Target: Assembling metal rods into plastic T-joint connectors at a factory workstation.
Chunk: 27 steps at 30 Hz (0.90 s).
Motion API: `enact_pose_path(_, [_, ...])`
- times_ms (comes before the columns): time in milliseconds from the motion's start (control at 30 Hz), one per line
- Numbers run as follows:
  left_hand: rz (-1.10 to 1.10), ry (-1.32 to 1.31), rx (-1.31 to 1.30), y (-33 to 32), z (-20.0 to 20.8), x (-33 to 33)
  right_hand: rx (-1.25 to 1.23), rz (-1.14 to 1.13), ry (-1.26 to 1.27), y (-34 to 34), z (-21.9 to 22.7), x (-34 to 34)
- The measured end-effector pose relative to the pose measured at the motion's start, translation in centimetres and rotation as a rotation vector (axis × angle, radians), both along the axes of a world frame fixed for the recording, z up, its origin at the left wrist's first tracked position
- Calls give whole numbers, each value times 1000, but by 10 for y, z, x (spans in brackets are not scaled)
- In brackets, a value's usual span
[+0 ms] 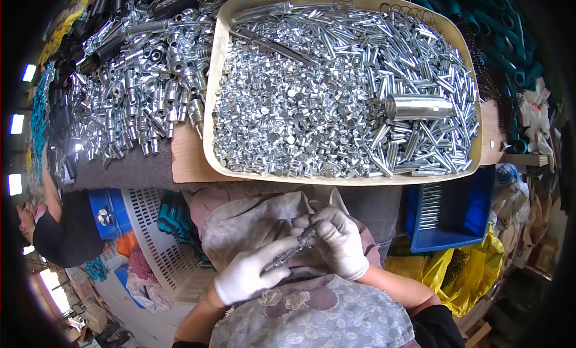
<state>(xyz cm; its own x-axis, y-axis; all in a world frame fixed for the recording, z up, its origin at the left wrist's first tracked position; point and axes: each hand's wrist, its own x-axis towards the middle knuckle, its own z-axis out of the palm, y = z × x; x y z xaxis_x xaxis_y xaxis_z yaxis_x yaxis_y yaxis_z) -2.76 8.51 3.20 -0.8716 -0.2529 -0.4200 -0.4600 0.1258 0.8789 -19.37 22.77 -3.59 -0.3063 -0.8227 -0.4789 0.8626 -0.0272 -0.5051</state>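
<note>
Stepped metal shaft (279, 260): held over the apron (336, 318), slanting up rightward; best braced firmly by one hand, leaving the other free for fine handling.
Left hand (253, 275): gloved, shaft gripped between thumb and fingers.
Right hand (342, 243): fingers bunched narrow at the upper end (any smaller piece there, I cannot tell).
Tray (336, 181): beyond, on the surface (186, 162), heaped with metal pins (282, 114).
</note>
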Motion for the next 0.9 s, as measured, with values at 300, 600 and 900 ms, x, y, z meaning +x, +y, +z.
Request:
enact_pose_path(300, [481, -92, 972, 10, -16, 12, 102, 70, 223, -7, -3, -3])
enact_pose_path(600, [470, -162, 889, 9, -6, 5, 202, 51, 265, -5, -2, -4])
enact_pose_path(900, [249, -86, 437, 9, -9, 4, 230, 126, 301, -3, 5, -8])
